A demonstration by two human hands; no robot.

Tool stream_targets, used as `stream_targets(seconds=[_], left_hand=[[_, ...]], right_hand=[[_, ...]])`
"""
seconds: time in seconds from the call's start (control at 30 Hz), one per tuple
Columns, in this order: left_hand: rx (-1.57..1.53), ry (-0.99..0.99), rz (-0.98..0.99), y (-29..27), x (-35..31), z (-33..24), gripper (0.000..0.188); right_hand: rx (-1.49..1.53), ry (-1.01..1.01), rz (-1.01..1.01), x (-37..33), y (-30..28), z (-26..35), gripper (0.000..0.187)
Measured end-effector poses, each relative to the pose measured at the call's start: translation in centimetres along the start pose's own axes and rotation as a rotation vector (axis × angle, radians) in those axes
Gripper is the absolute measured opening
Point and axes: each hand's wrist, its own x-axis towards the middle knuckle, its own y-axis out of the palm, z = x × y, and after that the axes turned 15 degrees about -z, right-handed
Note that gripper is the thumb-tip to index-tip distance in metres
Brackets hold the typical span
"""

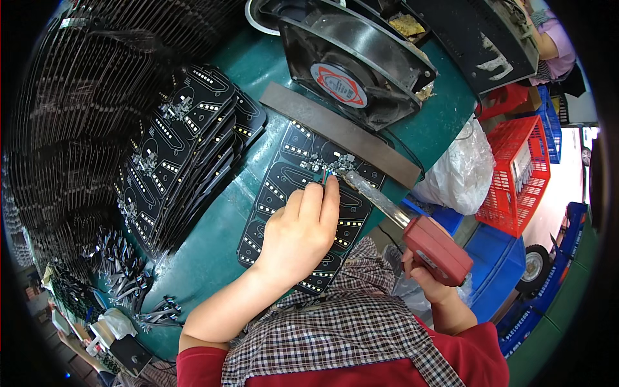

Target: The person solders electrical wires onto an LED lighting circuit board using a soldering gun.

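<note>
A black circuit board point(264, 201) with rows of small yellowish-white LEDs lies on the green table in front of me. My left hand point(300, 226) rests over it, fingers pinched around thin coloured wires point(324, 173) at a cluster of small components point(338, 161). My right hand point(432, 284) is wrapped around the red handle of a soldering iron point(438, 251). The iron's metal shaft slants up to the left, and its tip is at that same cluster, close to my left fingertips. Whether the tip touches the board I cannot tell.
A dark metal bar point(342, 132) lies along the board's far edge, with a black fan point(351, 71) behind it. Stacked boards point(187, 148) stand at left, near bundles of cut wires point(122, 264). Right of the table are a plastic bag point(458, 171) and a red crate point(516, 180).
</note>
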Motion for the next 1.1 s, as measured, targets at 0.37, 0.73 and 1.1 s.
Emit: stream_targets(seconds=[0.37, 0.73, 1.1], left_hand=[[0.133, 0.037, 0.002, 0.1, 0.4, -0.6, 0.035], [0.082, 0.02, 0.012, -0.1, 0.3, -0.7, 0.038], [-0.124, -0.23, 0.036, -5.4, -4.5, -1.5, 0.056]], right_hand=[[-0.446, -0.628, 0.034, 1.5, 0.4, -0.4, 0.063], [0.405, 0.049, -0.055, -1.5, -1.0, 0.1, 0.074], [0.81, -0.465, -0.038, 0.0, 2.5, 2.2, 0.119]])
